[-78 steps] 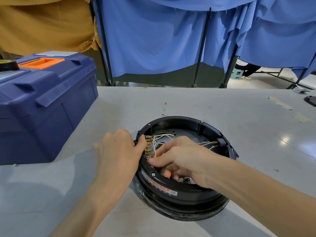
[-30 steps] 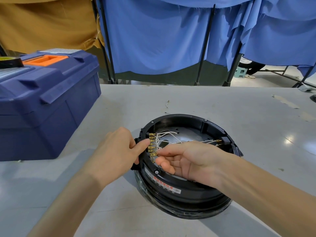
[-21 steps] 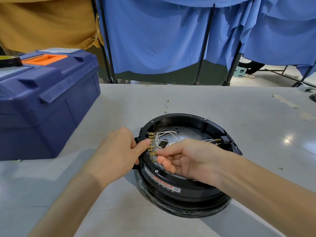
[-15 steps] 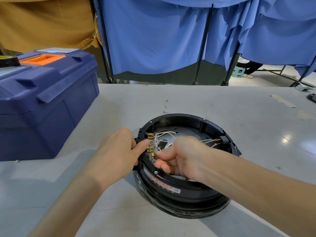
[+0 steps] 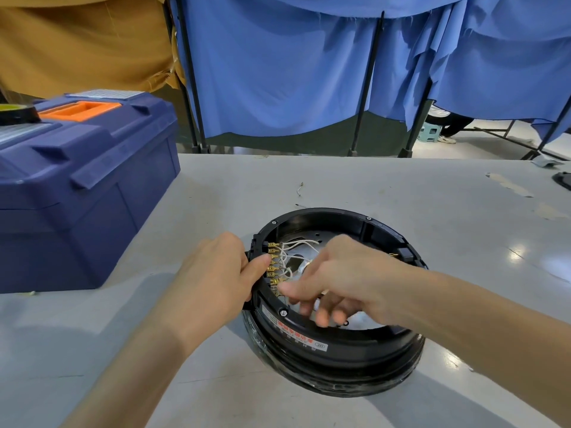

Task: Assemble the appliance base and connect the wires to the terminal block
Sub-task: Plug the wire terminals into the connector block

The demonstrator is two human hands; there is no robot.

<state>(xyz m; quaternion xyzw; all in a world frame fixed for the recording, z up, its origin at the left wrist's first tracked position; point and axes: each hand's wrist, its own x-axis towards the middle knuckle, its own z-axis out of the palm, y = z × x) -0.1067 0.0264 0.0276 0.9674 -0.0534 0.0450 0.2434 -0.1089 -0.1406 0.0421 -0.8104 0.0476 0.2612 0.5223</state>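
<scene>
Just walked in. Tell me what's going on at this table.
A person is wiring a round black appliance base that lies on the grey table. The left hand grips the base's rim beside the row of brass terminals, thumb over the edge. The right hand reaches inside, fingertips at the lower end of that row; motion blur hides whether it pinches anything. White wires already run from several terminals into the base. A blue toolbox stands at the left.
</scene>
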